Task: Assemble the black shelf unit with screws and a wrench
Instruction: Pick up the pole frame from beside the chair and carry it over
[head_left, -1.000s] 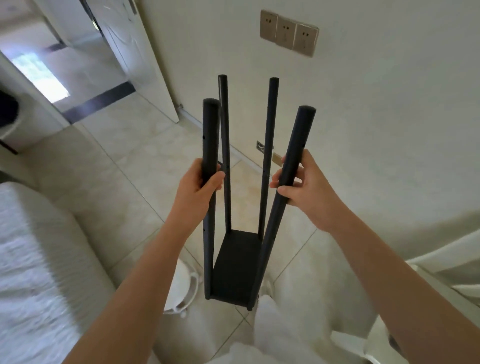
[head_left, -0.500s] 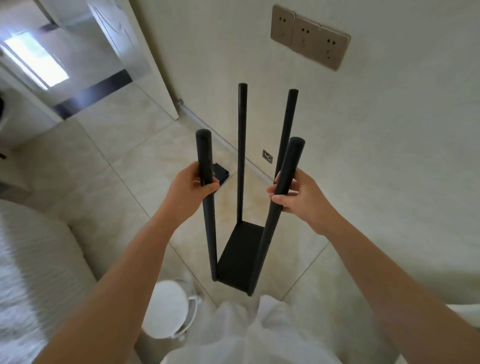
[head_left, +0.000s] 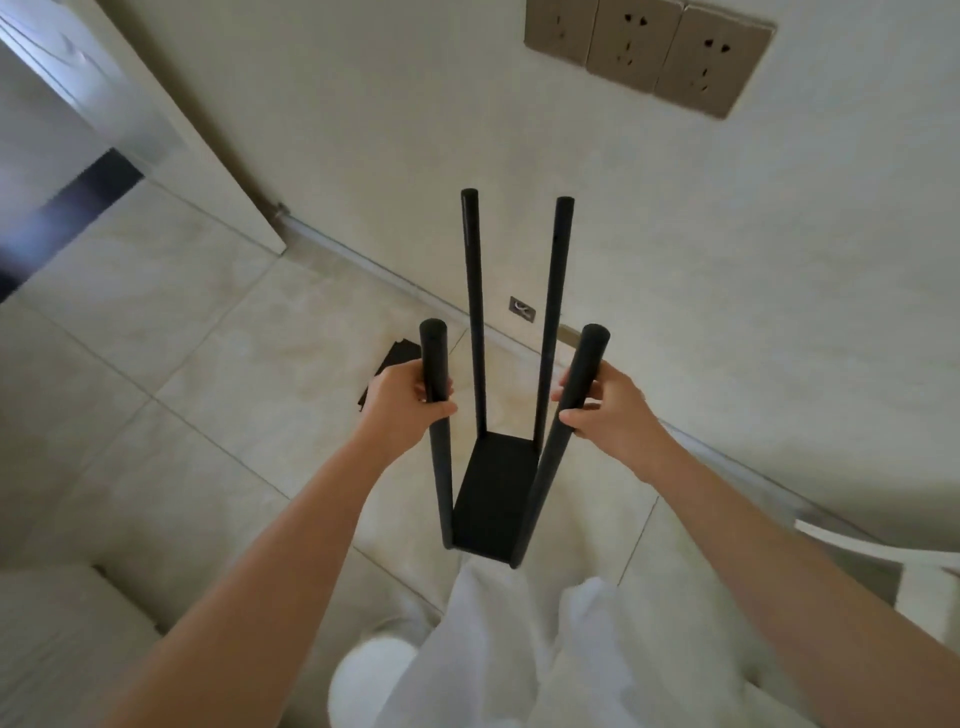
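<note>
Both hands hold the black shelf unit (head_left: 493, 488) upright above the tiled floor (head_left: 218, 374), close to the wall (head_left: 727, 286).

The unit is matte black: four slim round poles with flat capped tops rise from one rectangular shelf panel at the bottom, and they look splayed outward in the wide-angle view. The left hand (head_left: 402, 410) has its fingers curled round the near left pole just below its top; the right hand (head_left: 608, 410) wraps the near right pole the same way, thumb across the front. The two far poles stand free. Whether the unit's base touches the glossy, pale, marbled floor I cannot tell. Behind the left hand a flat black panel (head_left: 392, 364) lies on the tiles near the skirting. Three bronze, smooth-faced wall sockets (head_left: 649, 52) sit in a row on the cream wall.
</note>
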